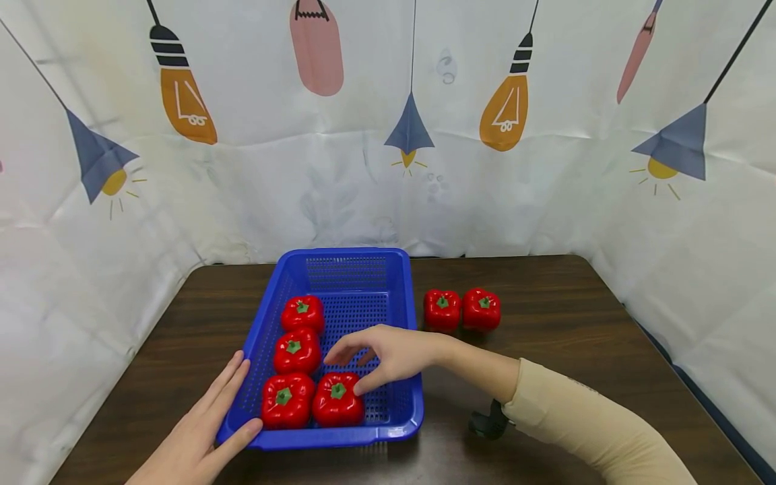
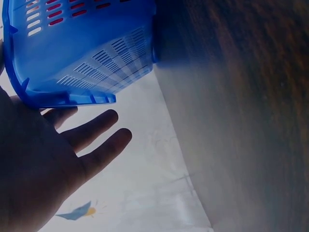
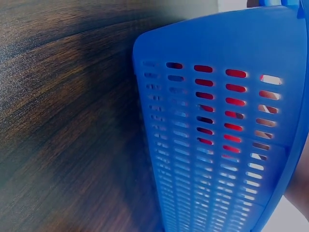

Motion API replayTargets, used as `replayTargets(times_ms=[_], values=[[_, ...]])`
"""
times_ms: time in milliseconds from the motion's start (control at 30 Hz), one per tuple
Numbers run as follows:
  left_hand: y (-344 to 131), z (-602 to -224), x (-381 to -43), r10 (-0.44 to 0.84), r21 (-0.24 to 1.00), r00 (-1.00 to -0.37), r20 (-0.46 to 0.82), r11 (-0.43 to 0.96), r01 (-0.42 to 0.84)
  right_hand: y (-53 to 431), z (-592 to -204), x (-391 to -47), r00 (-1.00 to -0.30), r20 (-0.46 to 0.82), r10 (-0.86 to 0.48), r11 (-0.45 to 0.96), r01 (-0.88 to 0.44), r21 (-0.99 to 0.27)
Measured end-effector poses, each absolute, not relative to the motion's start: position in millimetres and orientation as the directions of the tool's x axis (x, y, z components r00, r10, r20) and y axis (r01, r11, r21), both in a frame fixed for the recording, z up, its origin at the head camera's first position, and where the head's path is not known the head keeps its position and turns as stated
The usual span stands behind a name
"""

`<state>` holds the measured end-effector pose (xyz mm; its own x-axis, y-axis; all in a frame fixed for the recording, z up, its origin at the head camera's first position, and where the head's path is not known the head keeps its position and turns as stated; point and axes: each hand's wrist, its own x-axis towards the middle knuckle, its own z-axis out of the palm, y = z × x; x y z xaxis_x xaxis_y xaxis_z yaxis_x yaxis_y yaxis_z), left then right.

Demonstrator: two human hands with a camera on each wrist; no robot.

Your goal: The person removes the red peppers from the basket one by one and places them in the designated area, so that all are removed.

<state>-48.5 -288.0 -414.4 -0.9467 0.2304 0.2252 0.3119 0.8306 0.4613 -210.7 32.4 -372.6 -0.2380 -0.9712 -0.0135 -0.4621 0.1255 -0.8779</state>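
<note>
the blue rectangular basket of perforated plastic (image 1: 327, 439) stands on the dark brown wood-grain table (image 1: 545, 296). inside it, three glossy red bell peppers with green stems line the left wall: rear (image 1: 302, 314), middle (image 1: 296, 351) and front (image 1: 286, 403). a fourth, the blocky red pepper with a green stem (image 1: 336, 401), sits at their right by the front wall. two loose glossy red peppers, left (image 1: 442, 311) and right (image 1: 481, 310), stand side by side on the table, right of the basket. the left hand (image 1: 195, 431) lies at the front-left rim, fingers straight, not clamped. the right hand (image 1: 391, 350) is over the basket, thumb at the fourth pepper, fingers bent and apart from the thumb, clamped on nothing; whether the thumb bears on the pepper cannot be told. caution: sideways thumb pressure could roll the fourth pepper into its neighbour. an arm drawn back low could catch the right rim and shift the basket, or knock the loose peppers. uneven left-hand pressure could tilt the basket. only the head view shows the loose peppers. the left wrist view adds fingers spread outside the basket; the right wrist view adds the slotted outer wall, with red visible through it, but not the right fingertips.
</note>
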Motion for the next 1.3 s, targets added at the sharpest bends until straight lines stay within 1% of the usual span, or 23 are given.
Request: replayTargets(times_ms=[300,400,533,767,1067,1200,1300], values=[[-287.7,-412.6,-50.8,0.216,0.483,-0.964,0.158,0.834,0.266,27.0,-376.0,-208.6,-0.234,-0.064,-0.970,0.179,-0.512,-0.840],[-287.6,-412.5,-51.0,0.217,0.484,-0.963,0.157,0.833,0.267,25.8,-376.4,-207.6,-0.230,-0.083,-0.970,0.195,-0.526,-0.828],[-287.7,-413.0,-50.6,0.228,0.476,-0.956,0.186,0.830,0.291,24.7,-376.7,-206.8,-0.221,-0.115,-0.968,0.221,-0.550,-0.805],[-288.1,-415.2,-49.4,0.233,0.444,-0.946,0.224,0.840,0.312,22.8,-375.0,-205.8,-0.186,-0.143,-0.972,0.228,-0.602,-0.766],[-288.4,-415.6,-49.5,0.229,0.444,-0.950,0.214,0.843,0.303,21.8,-376.3,-204.7,-0.176,-0.158,-0.972,0.237,-0.695,-0.679],[-288.0,-415.1,-49.7,0.225,0.443,-0.951,0.213,0.845,0.300,22.2,-375.2,-204.6,-0.185,-0.166,-0.969,0.248,-0.720,-0.649],[-287.6,-415.1,-50.0,0.224,0.434,-0.950,0.217,0.849,0.300,22.6,-374.7,-204.4,-0.204,-0.167,-0.965,0.264,-0.724,-0.637]])
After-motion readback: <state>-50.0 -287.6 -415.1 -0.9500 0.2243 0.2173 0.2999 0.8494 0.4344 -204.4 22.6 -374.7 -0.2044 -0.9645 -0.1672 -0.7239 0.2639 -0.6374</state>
